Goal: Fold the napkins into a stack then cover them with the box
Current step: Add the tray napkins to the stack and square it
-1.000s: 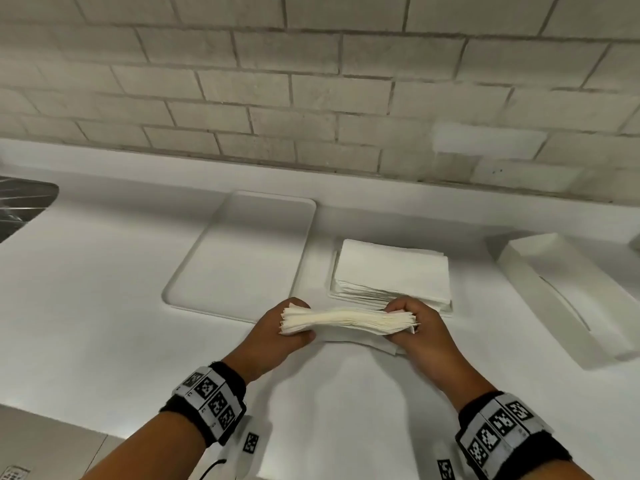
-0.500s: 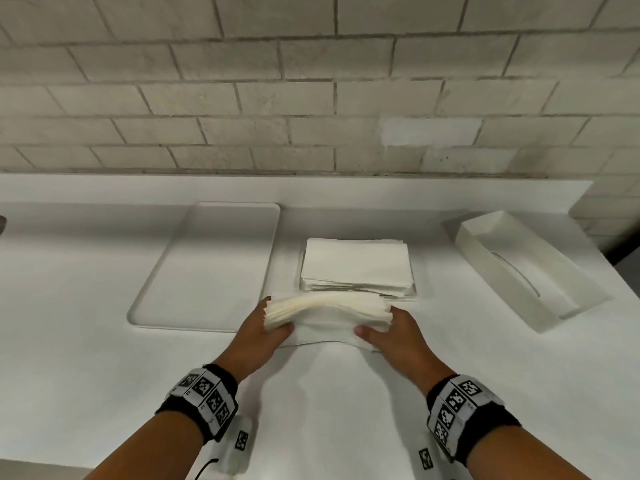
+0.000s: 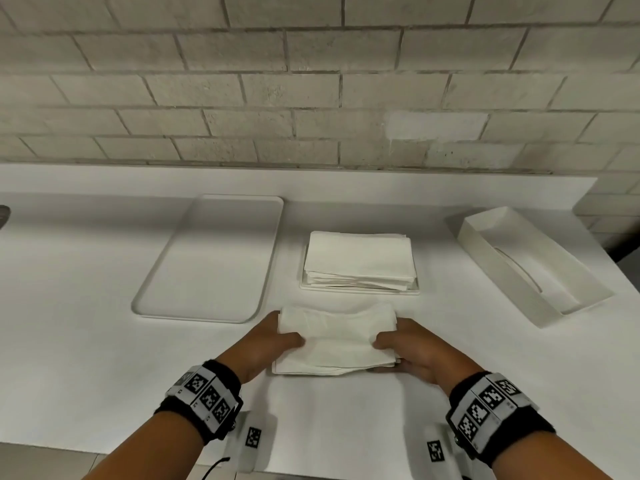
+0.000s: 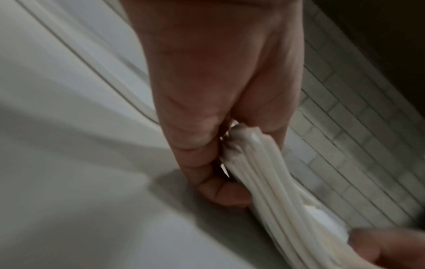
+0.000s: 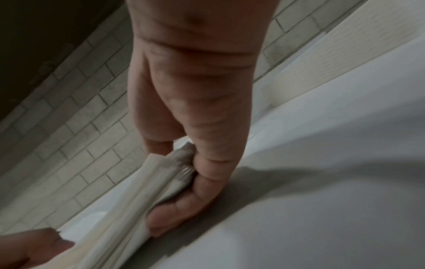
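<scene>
A bundle of white napkins [image 3: 337, 339] lies low over the white counter, gripped at both ends. My left hand [image 3: 273, 342] holds its left end, thumb on top and fingers underneath; the left wrist view shows the napkin layers [image 4: 260, 174] pinched there. My right hand [image 3: 405, 348] grips the right end the same way, with the napkin edges [image 5: 161, 183] squeezed between thumb and fingers. Behind the bundle sits a second napkin stack [image 3: 360, 261] on a low base. The white open box [image 3: 526, 265] lies at the far right, hollow side up.
A flat white tray [image 3: 207, 258] lies at the back left of the counter. A brick wall [image 3: 311, 81] runs behind. The counter's front edge [image 3: 52, 448] is near my forearms, and its right end drops off beyond the box.
The bundle has tipped from edge-on to flat and come down toward the counter in front of the other stack. Both hands kept their hold throughout.
</scene>
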